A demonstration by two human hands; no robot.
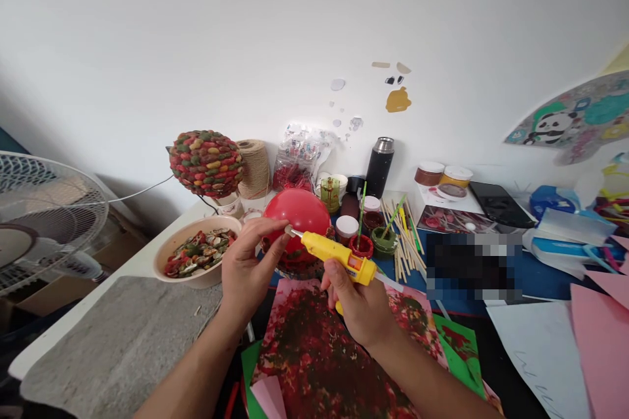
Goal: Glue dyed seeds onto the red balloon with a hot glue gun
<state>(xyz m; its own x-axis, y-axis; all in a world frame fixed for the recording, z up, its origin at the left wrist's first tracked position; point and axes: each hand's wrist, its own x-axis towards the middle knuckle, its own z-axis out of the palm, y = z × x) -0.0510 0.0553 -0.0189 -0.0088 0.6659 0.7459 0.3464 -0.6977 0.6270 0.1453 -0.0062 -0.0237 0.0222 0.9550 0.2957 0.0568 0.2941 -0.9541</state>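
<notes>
My right hand is closed around the handle of a yellow hot glue gun, whose metal nozzle points left. A small pale shell is pinched between the thumb and index finger of my left hand, right at the nozzle tip. Just behind both hands sits a red balloon, with dark shells around its lower part, partly hidden by my fingers and the gun. Left of my left hand, a beige bowl holds many red, green and pale shells.
Paint-stained paper lies under my hands. Behind stand a shell-covered ball, twine, a black bottle, red paint, green paint and wooden sticks. A fan is at left, a phone at right.
</notes>
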